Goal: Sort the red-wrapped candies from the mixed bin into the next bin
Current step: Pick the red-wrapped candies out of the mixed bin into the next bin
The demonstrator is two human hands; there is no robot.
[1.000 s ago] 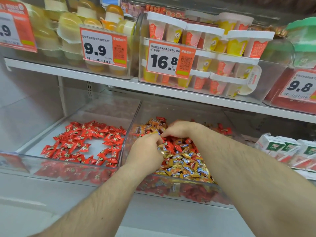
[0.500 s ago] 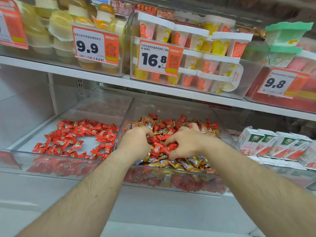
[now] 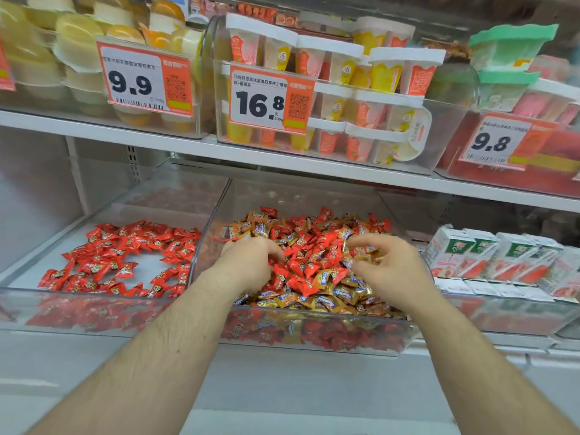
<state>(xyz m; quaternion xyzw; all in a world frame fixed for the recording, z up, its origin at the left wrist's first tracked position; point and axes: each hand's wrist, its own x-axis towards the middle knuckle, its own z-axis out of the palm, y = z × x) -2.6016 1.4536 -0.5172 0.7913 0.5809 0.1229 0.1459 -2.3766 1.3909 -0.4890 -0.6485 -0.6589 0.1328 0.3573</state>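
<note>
A clear mixed bin (image 3: 317,346) in the middle of the lower shelf holds a pile of red-wrapped candies (image 3: 309,271) and gold-wrapped candies (image 3: 342,295). To its left, a second clear bin (image 3: 94,312) holds only red candies (image 3: 125,255), spread over its floor. Both my hands are inside the mixed bin. My left hand (image 3: 251,265) rests on the pile's left side, its fingers curled down round red candies. My right hand (image 3: 389,268) hovers on the right side of the pile with fingers loosely curled and thumb apart, touching gold wrappers.
Small white cartons (image 3: 502,255) fill a bin to the right. A white shelf (image 3: 282,158) just above carries clear boxes of pudding cups (image 3: 345,89) with orange price tags (image 3: 260,102). The bins' front walls stand between me and the candies.
My hands have drawn apart: the right hand slid right across the pile and opened, the left stayed at the left side. The view shifted slightly right.
</note>
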